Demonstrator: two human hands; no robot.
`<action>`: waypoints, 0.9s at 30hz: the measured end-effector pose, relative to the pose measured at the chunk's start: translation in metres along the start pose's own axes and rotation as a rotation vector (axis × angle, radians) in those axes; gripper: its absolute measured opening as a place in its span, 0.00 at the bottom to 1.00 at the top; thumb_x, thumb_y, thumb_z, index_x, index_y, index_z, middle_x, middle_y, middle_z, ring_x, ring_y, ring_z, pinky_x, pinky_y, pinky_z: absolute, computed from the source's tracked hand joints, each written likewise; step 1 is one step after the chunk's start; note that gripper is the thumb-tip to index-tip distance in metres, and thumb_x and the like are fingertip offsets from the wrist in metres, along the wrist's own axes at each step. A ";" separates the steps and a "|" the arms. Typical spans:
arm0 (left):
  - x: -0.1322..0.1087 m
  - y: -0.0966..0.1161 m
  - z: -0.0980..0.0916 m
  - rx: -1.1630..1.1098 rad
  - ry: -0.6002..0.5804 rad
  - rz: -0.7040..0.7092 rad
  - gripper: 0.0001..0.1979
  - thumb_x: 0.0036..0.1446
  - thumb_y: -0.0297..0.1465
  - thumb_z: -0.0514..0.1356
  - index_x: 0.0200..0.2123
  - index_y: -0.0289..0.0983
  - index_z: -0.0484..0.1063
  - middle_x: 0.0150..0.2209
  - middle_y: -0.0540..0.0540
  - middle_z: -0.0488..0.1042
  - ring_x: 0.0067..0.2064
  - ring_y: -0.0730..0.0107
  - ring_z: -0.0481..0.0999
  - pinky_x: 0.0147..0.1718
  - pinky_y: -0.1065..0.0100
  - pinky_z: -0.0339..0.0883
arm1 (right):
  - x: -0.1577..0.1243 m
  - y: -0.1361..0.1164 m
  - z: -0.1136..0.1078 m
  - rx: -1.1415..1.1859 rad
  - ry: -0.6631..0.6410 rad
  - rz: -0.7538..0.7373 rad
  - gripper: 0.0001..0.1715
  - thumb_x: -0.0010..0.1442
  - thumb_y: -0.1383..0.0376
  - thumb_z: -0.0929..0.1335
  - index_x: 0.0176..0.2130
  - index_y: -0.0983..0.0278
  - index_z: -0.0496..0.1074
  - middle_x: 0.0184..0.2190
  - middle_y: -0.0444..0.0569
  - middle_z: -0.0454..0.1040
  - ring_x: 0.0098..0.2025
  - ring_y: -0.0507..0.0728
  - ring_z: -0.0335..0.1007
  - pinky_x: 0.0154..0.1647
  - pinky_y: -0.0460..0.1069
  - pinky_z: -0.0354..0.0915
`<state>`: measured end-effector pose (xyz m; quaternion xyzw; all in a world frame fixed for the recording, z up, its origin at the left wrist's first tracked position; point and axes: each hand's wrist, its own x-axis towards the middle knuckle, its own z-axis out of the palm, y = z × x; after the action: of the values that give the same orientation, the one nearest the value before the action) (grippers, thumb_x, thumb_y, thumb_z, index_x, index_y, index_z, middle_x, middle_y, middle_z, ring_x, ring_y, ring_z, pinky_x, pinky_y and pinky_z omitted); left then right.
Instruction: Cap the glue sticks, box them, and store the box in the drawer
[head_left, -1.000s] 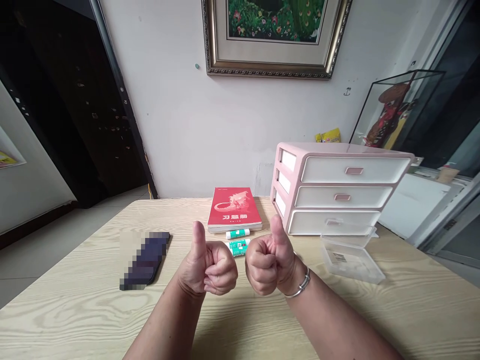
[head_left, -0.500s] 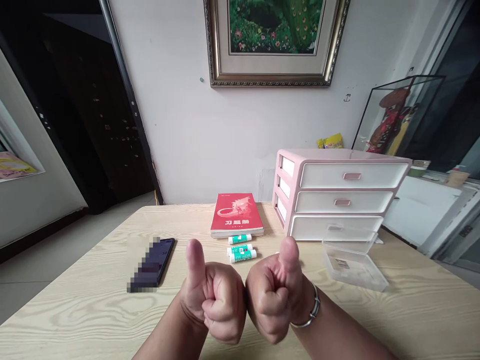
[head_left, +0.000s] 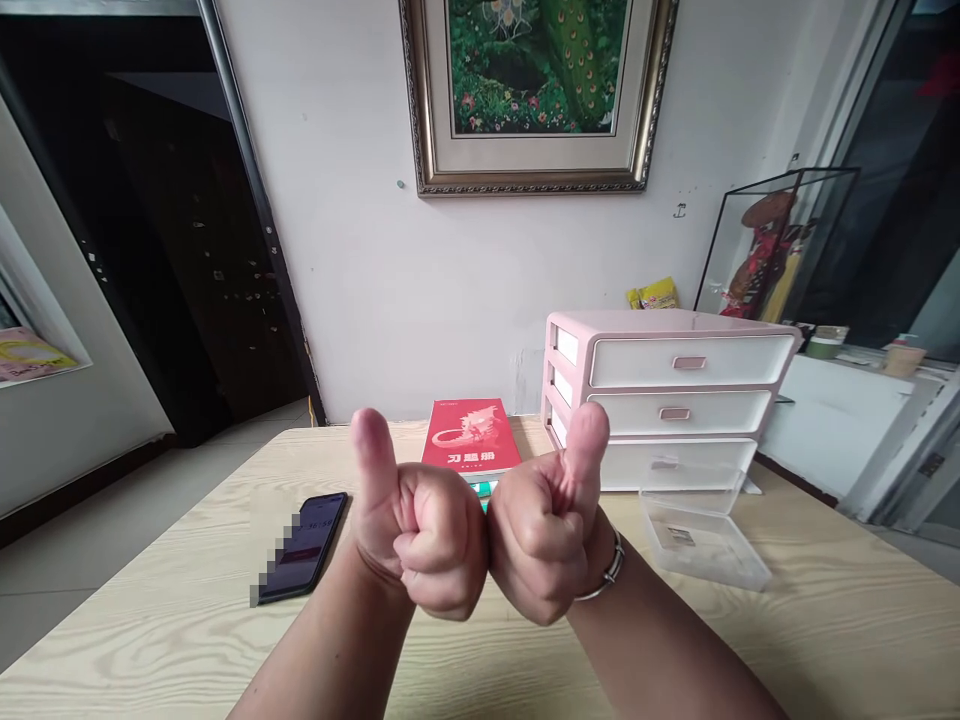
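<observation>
My left hand (head_left: 412,530) and my right hand (head_left: 544,525) are raised side by side above the wooden table (head_left: 150,620), knuckles touching. Each is a fist with the thumb pointing up and nothing in it. A silver bangle (head_left: 611,570) circles my right wrist. Behind the fists lies a red book (head_left: 471,437) at the table's far edge. A sliver of a green and white glue stick (head_left: 487,487) shows between the hands; the rest is hidden.
A pink and white three-drawer organiser (head_left: 667,395) stands at the back right, with a clear plastic box (head_left: 701,535) in front of it. A dark phone (head_left: 304,545) lies to the left. A framed picture (head_left: 536,90) hangs on the wall.
Both fists have risen and come closer to the camera, now touching, and they cover the glue sticks. The view has tilted upward a little.
</observation>
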<state>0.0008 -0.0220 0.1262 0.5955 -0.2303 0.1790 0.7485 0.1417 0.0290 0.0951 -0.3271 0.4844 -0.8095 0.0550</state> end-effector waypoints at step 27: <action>-0.027 -0.014 -0.038 0.016 0.341 -0.052 0.41 0.42 0.72 0.31 0.15 0.40 0.50 0.11 0.56 0.46 0.11 0.81 0.42 0.05 0.76 0.37 | -0.018 -0.011 -0.021 0.006 0.177 -0.050 0.48 0.42 0.23 0.40 0.20 0.60 0.52 0.12 0.36 0.48 0.13 0.44 0.38 0.09 0.42 0.42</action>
<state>-0.0089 0.0123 0.0934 0.5681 -0.0830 0.2598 0.7765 0.1459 0.0579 0.0889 -0.2662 0.4766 -0.8378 -0.0073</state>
